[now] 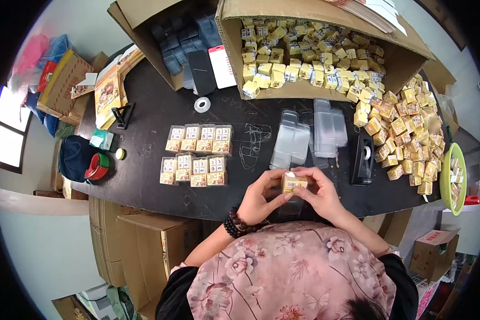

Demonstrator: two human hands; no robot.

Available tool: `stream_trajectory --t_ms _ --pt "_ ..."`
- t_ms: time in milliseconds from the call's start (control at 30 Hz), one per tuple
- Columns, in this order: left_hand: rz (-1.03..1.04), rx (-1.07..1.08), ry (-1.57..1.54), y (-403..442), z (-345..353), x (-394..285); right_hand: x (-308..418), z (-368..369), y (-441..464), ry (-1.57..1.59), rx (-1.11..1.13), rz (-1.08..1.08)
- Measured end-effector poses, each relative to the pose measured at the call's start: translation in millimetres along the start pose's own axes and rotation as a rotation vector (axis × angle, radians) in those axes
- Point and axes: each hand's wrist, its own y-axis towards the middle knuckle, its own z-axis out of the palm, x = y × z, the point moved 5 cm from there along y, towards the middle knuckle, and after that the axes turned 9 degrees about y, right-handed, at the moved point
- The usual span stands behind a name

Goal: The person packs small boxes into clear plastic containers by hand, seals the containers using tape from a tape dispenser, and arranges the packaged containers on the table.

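Between my two hands, near the front edge of the black table, is a small yellow printed box (293, 184). My left hand (261, 196) grips its left side, with dark bead bracelets at the wrist. My right hand (321, 193) closes on its right side, thumb across the front. Just beyond my hands lie flat clear plastic cases (292, 140), and more clear plastic cases (329, 130) rest to their right. Left of my hands, several packed boxes in clear cases (199, 138) stand in two groups.
A large carton (325, 90) full of small yellow boxes lies open at the back. Loose boxes (405, 133) are heaped at right beside a green basin (453, 181). A tape dispenser (361, 162) stands nearer. A tape roll (201, 104) and red bowl (97, 167) lie leftward.
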Motion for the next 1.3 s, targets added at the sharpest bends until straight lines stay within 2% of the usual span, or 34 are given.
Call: stream_trajectory --t_ms 133,233,300,333,400,467,533,600,667,733,767,833,967,1000,1033,1067,1100,1133,1167,1200,1300 --pt "-0.036 0.095 0.117 2.7 -9.4 11.3 -1.6 -2.1 0.0 -0.147 0.105 0.016" --pt "0.011 0.174 0.281 5.6 -7.6 7.2 4.3 1.9 -2.8 -0.083 -0.015 0.000" --pt "0.090 0.016 0.279 8.9 -7.5 1.7 2.1 -3.3 -0.4 -0.074 -0.048 -0.037" --pt "0.090 0.016 0.280 9.7 -2.6 1.4 2.7 -2.2 1.5 -0.074 -0.048 -0.038" --pt "0.109 -0.107 -0.010 10.8 -1.3 -0.5 10.6 -2.1 7.9 0.220 -0.082 -0.142" --pt "0.111 -0.095 0.046 11.6 -0.7 0.4 14.5 -9.3 12.4 0.144 -0.053 -0.098" --pt "0.109 -0.082 0.101 10.9 -0.9 2.6 3.1 -9.7 17.8 0.117 0.051 0.060" --pt "0.110 -0.069 0.269 11.2 -3.6 3.3 7.5 -7.0 22.0 0.034 0.019 0.042" --pt "0.132 -0.053 0.308 11.4 -4.5 -4.3 7.3 -10.5 24.4 -0.049 -0.014 0.026" --pt "0.154 -0.042 0.347 10.5 -5.9 -10.5 -3.3 -20.5 25.7 -0.049 -0.018 0.127" --pt "0.135 -0.027 0.351 10.0 -6.9 -11.2 -0.8 -22.7 26.2 -0.048 -0.017 0.128" --pt "0.116 -0.011 0.357 10.6 -8.0 -10.8 11.1 -16.9 26.6 -0.205 0.135 0.066" --pt "0.100 -0.024 0.201 17.4 -12.3 0.0 11.3 -8.8 20.0 -0.129 0.210 0.009" --pt "0.124 -0.046 0.184 20.5 -13.4 2.5 9.1 -2.5 18.5 -0.127 0.152 -0.049" --pt "0.105 -0.116 0.038 25.3 -13.0 6.1 6.9 -0.1 16.9 -0.124 0.095 -0.109" --pt "0.109 -0.230 0.154 24.4 -19.1 6.9 -8.2 -7.5 15.2 0.004 0.052 0.053" --pt "0.115 -0.345 0.268 23.5 -24.3 6.3 -12.5 -15.3 16.6 0.069 -0.110 0.094" --pt "0.083 -0.490 0.226 14.6 -31.5 5.9 -13.4 -22.1 17.2 0.133 -0.270 0.134" --pt "0.038 -0.504 0.313 3.5 -38.9 11.4 -4.0 -24.6 20.4 0.298 -0.350 0.016" --pt "-0.008 -0.515 0.403 -6.5 -43.9 13.5 -1.2 -24.0 22.7 0.298 -0.348 0.015" --pt "-0.034 -0.320 0.239 -16.2 -20.5 11.8 1.3 -16.5 22.9 0.414 -0.329 -0.091"
